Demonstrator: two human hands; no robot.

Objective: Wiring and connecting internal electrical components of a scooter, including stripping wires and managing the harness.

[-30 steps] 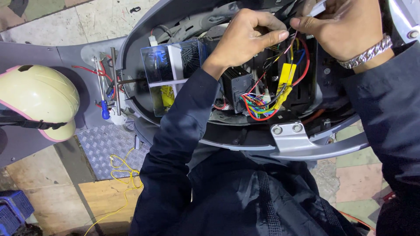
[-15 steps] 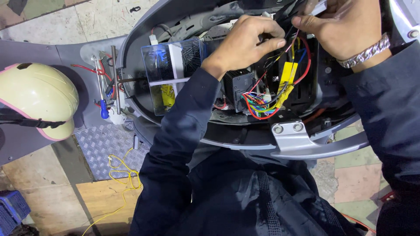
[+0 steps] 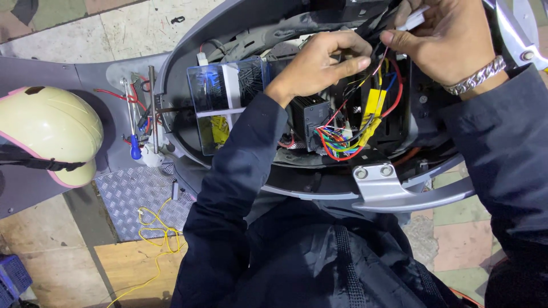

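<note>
I look down into the open body of a grey scooter (image 3: pixel 394 194). My left hand (image 3: pixel 319 63) reaches in from below and pinches dark wires at the top of the cavity. My right hand (image 3: pixel 445 40), with a metal bracelet at the wrist, grips a white connector and the same bunch of wires just to the right. Below the hands hangs a bundle of coloured wires (image 3: pixel 342 140) with a yellow sleeve, next to a black finned box (image 3: pixel 311 117).
A clear blue plastic cover (image 3: pixel 222 102) sits left of the cavity. Screwdrivers (image 3: pixel 134 125) lie on the footboard beside a cream helmet (image 3: pixel 45 134). A checker plate (image 3: pixel 137 197) and loose yellow wire (image 3: pixel 157 239) lie on the floor. A blue crate (image 3: pixel 11 279) is at bottom left.
My left hand has shifted slightly left and up along the wires. My right hand keeps its grip at the top of the cavity.
</note>
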